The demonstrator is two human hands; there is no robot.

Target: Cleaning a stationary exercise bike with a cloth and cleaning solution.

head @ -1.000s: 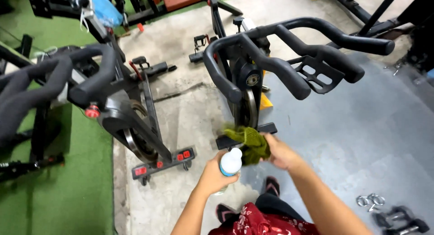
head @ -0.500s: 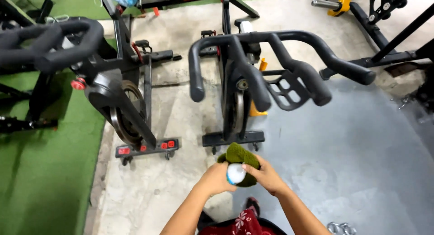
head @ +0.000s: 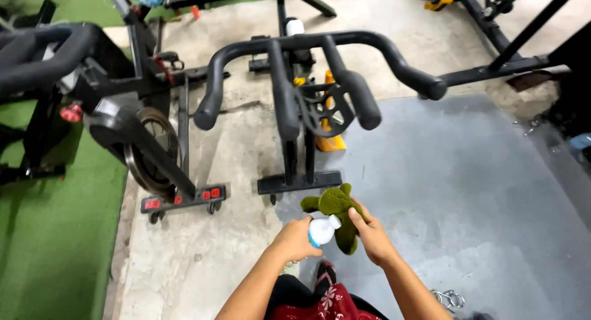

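Two bare hands low in the head view, meeting just above the knees. Left hand (head: pixel 297 238) wrapped around a small white-capped plastic spray bottle (head: pixel 321 230), nozzle aimed at the cloth. Right hand (head: pixel 368 232) pinched onto a crumpled olive-green cleaning cloth (head: pixel 337 204), held right against the bottle's tip. Directly ahead, a black stationary exercise bike with curved padded handlebars (head: pixel 320 46), well apart from both hands, base bar resting where bare concrete meets a grey rubber floor mat (head: pixel 480 190). To the left, a second black bike with red-marked base (head: pixel 154 166), beside green turf flooring (head: pixel 55 234). Judging by this: cloth apparently at the wetting stage, not yet against any bike, handlebars untouched; all wiping seemingly left.
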